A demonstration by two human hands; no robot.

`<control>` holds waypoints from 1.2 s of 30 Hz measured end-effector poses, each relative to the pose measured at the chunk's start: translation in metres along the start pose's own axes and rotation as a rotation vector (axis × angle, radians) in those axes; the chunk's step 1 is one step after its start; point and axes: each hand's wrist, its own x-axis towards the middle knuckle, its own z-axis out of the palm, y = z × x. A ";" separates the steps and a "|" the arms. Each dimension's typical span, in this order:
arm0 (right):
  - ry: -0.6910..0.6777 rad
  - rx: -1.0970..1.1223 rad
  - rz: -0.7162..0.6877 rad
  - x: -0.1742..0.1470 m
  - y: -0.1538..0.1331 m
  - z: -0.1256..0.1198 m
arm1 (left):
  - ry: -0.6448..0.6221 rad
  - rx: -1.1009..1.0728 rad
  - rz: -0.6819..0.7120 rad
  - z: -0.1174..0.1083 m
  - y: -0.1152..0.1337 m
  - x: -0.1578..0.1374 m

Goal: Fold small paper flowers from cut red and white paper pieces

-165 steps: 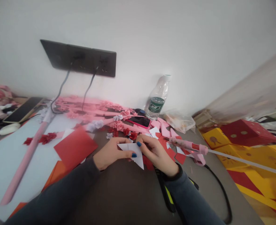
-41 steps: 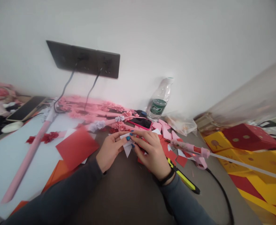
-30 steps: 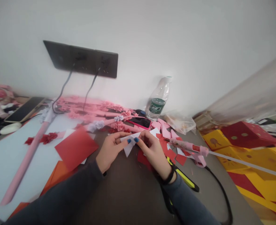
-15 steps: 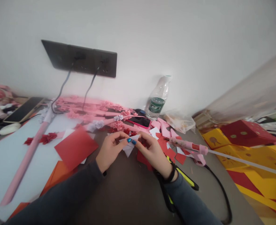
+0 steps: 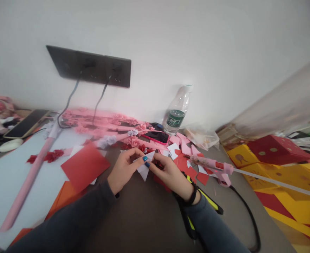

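Note:
A small piece of folded white paper (image 5: 143, 170) is pinched between my two hands above the grey table. My left hand (image 5: 125, 169) grips it with thumb and fingers closed on its upper left side. On the other side, the thumb and fingers of my right hand (image 5: 169, 174) close on the paper's right edge. One pointed corner hangs downward below the thumbs. My fingers hide part of the folds. Under and beside my right hand lie red paper pieces (image 5: 190, 172) and a black-and-yellow tool (image 5: 209, 201), partly covered by my wrist.
A pink glue gun (image 5: 210, 165) with a black cord lies at the right. Behind my hands are pink paper flowers (image 5: 132, 141), a phone (image 5: 156, 136) and a water bottle (image 5: 175, 114). Red paper (image 5: 85, 165) and a pink rod (image 5: 30, 182) lie left; yellow boxes (image 5: 289, 175) stand right.
The white paper has turned slightly, its lower point now hanging a little further down. My right thumb has moved down and slightly left, away from the left thumb. The surroundings look the same.

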 end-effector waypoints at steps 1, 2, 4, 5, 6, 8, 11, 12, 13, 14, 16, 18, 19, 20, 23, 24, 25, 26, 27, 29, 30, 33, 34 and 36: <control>-0.003 0.000 -0.005 0.000 0.000 0.000 | -0.007 -0.011 -0.011 -0.001 -0.001 0.000; -0.006 0.002 -0.010 0.000 0.000 -0.001 | -0.015 -0.019 -0.020 -0.001 -0.003 0.001; -0.011 0.006 -0.015 0.001 -0.001 -0.002 | -0.027 -0.011 -0.026 -0.003 -0.006 0.001; -0.007 0.008 -0.013 0.001 -0.001 -0.002 | -0.031 0.003 -0.023 -0.004 -0.006 0.002; 0.004 0.008 -0.008 0.001 -0.001 -0.003 | -0.034 0.018 -0.019 -0.005 -0.007 0.002; 0.032 0.004 0.002 0.002 0.000 -0.004 | -0.042 0.037 -0.011 -0.005 -0.006 0.002; 0.055 0.044 0.010 0.002 0.001 -0.004 | -0.047 0.008 0.001 -0.004 -0.004 0.002; 0.074 0.083 0.012 0.002 0.002 -0.003 | -0.041 -0.027 0.000 -0.003 -0.004 0.002; 0.093 0.137 0.018 0.003 0.003 -0.003 | -0.035 -0.070 -0.002 -0.002 -0.004 0.002; 0.111 0.202 0.031 0.003 0.003 -0.003 | -0.032 -0.116 -0.006 -0.001 -0.004 0.003; 0.119 0.332 0.072 0.003 0.002 -0.003 | -0.037 -0.178 -0.014 0.000 -0.005 0.003; 0.084 0.412 0.110 0.003 0.001 -0.003 | -0.036 -0.174 -0.004 -0.001 -0.006 0.004; 0.064 0.423 0.120 0.003 0.000 -0.004 | -0.024 -0.154 0.008 -0.002 -0.007 0.005; 0.045 0.415 0.124 0.003 0.000 -0.004 | -0.007 -0.125 0.022 -0.003 -0.007 0.005; 0.011 0.336 0.090 0.002 0.000 -0.005 | 0.021 -0.008 0.071 -0.005 -0.006 0.005; 0.014 0.300 0.068 0.002 0.000 -0.004 | 0.014 0.034 0.082 -0.006 -0.006 0.005; 0.025 0.258 0.043 0.002 0.001 -0.004 | 0.005 0.072 0.093 -0.006 -0.005 0.004; 0.042 0.213 0.019 0.002 0.002 -0.003 | -0.002 0.105 0.108 -0.005 -0.004 0.003; 0.061 0.164 0.001 0.001 0.002 -0.003 | -0.002 0.135 0.129 -0.004 -0.004 0.002; 0.090 0.070 -0.020 0.000 0.002 -0.001 | 0.022 0.206 0.192 -0.003 -0.003 -0.001; 0.098 0.034 -0.030 0.000 0.000 0.000 | 0.043 0.249 0.234 -0.003 -0.003 -0.002; 0.119 -0.052 -0.089 -0.002 -0.005 0.004 | 0.103 0.386 0.367 -0.003 -0.002 -0.004; 0.128 -0.074 -0.109 -0.002 -0.007 0.005 | 0.118 0.418 0.409 -0.003 -0.002 -0.004; 0.142 -0.091 -0.130 -0.002 -0.009 0.007 | 0.134 0.457 0.484 -0.005 -0.001 -0.005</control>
